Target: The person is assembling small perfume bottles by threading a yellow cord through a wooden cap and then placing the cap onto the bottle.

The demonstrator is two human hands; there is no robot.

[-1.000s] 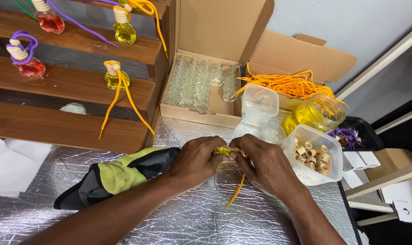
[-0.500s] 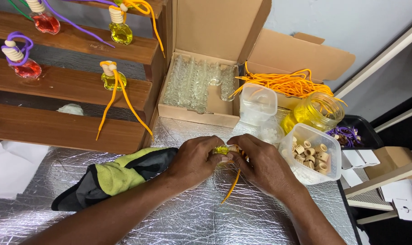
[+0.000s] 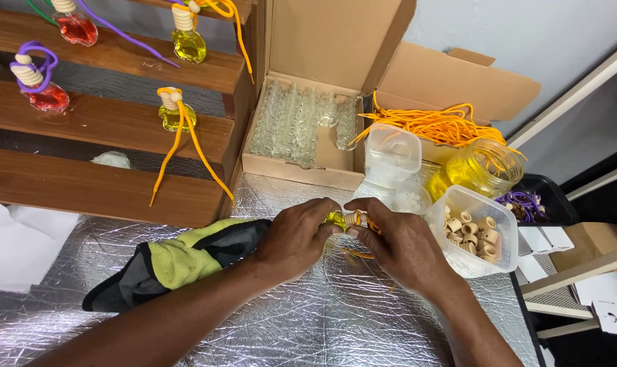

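Over the crinkled silver foil sheet (image 3: 267, 319) your two hands meet at the middle of the view, closed together on a small yellow bottle (image 3: 336, 219). Your left hand (image 3: 296, 238) pinches the glass body, and your right hand (image 3: 397, 243) has its fingertips closed round the ribbed wooden cap (image 3: 353, 218). The bottle lies on its side, long axis running left to right, cap end pointing toward your right hand. An orange cord (image 3: 363, 255) trails from the cap end beneath your right hand, just above the foil.

Just left of your left wrist lies a yellow-green and black cloth (image 3: 179, 261). Near your right hand stands a clear tub of wooden caps (image 3: 473, 231), with a lidded clear tub (image 3: 391, 155) and a jar of yellow liquid (image 3: 482, 170) behind it. Farther back, an open cardboard box (image 3: 301, 126) holds rows of empty glass bottles. On the wooden shelves (image 3: 104, 122) to the left stand finished bottles, yellow (image 3: 174, 112) and red (image 3: 44, 92), upright.
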